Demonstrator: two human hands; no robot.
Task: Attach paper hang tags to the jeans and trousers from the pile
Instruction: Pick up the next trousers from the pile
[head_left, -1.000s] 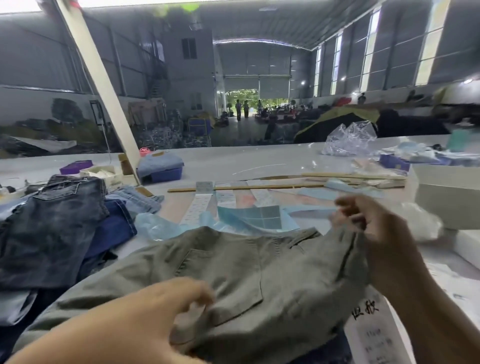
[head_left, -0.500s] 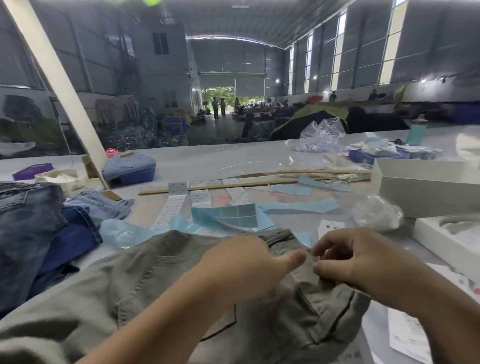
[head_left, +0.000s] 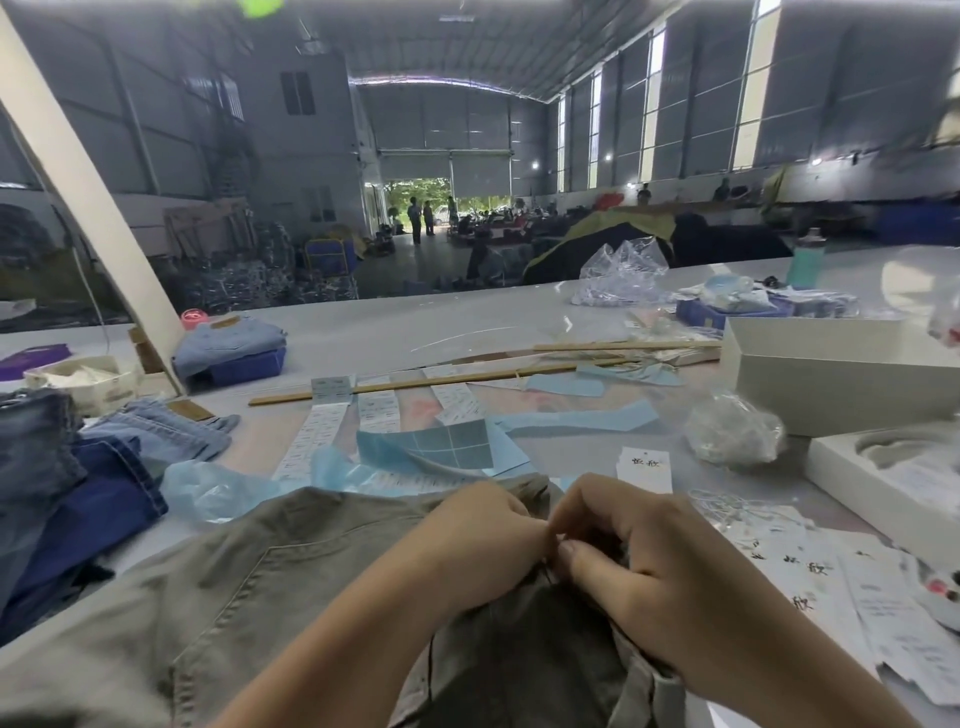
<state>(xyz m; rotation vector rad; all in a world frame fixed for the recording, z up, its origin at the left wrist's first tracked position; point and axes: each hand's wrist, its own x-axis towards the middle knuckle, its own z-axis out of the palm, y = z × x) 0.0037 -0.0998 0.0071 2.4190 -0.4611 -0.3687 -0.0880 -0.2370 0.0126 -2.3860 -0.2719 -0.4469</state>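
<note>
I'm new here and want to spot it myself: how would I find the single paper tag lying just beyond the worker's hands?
Start at the olive trousers spread at the near edge of the long table. Just past the right hand lies a small white hang tag, flat on the table. Unlike the printed label strips to its left, it is a single upright card with dark characters on its upper part.

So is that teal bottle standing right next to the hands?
No, the teal bottle stands far back on the table, well away from both hands on the olive trousers.
</note>
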